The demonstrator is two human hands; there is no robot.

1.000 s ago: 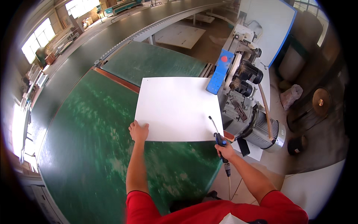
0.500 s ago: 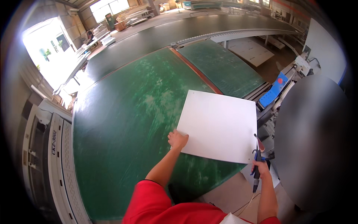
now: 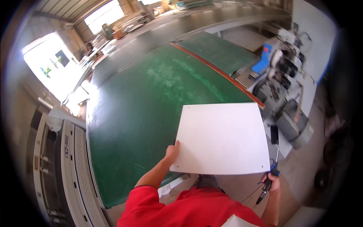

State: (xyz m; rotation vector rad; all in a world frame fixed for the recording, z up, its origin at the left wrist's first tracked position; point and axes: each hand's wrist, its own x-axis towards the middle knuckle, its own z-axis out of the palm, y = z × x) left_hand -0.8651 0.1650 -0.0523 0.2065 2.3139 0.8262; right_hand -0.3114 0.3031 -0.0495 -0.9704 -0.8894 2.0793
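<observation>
The left hand point(image 3: 172, 151) gripped the near-left edge of one white panel point(image 3: 223, 138), fingers curled on it. The right hand point(image 3: 273, 183) was closed around one blue-handled air blow gun point(image 3: 269, 181) beside the panel's near-right corner.

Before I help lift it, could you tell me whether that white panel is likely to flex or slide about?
The white panel probably stays stiff: its near edge overhangs the green table without visibly sagging. It looks smooth and flat, so it may slide easily. Held only at the edge by the left hand, it seems fairly light, though thin corners could chip.
</observation>
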